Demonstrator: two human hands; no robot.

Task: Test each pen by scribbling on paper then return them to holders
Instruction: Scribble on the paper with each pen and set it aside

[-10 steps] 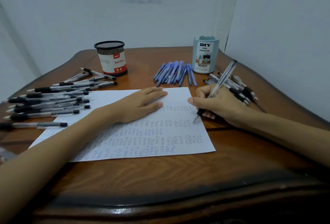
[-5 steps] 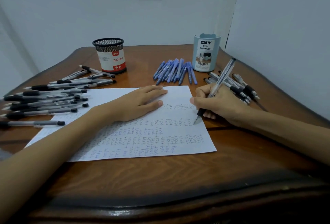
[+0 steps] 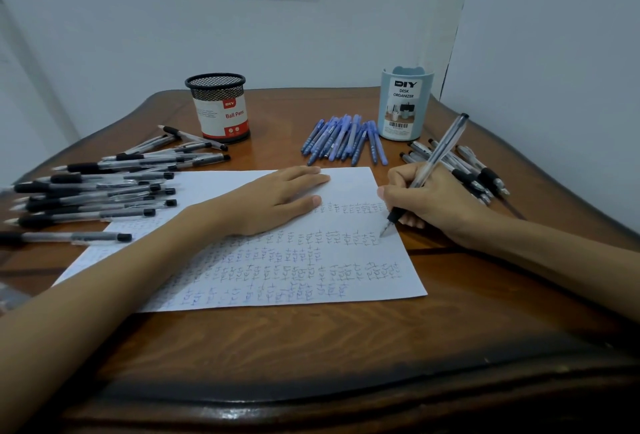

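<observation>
1. While the right hand (image 3: 433, 205) is gripping a clear pen with a black grip (image 3: 437, 158) between thumb and curled fingers, the pen's tip is touching the paper (image 3: 346, 281) near its right edge; the barrel is leaning up and away to the right.
2. The left hand (image 3: 277, 198) is lying flat on the upper middle of the paper, fingers straight and close together, holding nothing; the palm is pressing the sheet down.
3. The paper is lying on the wooden table (image 3: 311, 347); rows of small blue and dark marks are covering its lower and right parts.
4. A black mesh holder (image 3: 218, 108), labelled "Ball Pens", is standing upright at the back left; a pale blue holder (image 3: 403, 104), labelled "Desk Organizer", is standing upright at the back right; no pen is showing above either rim.
5. A pile of blue pens (image 3: 346, 139) is lying on the table just left of the pale blue holder, beyond the paper's far edge.
6. A large spread of black-grip pens (image 3: 104, 187) is lying on the table's left side, some overlapping the paper's left corner; a smaller cluster of black-grip pens (image 3: 481, 174) is lying behind the right hand.
</observation>
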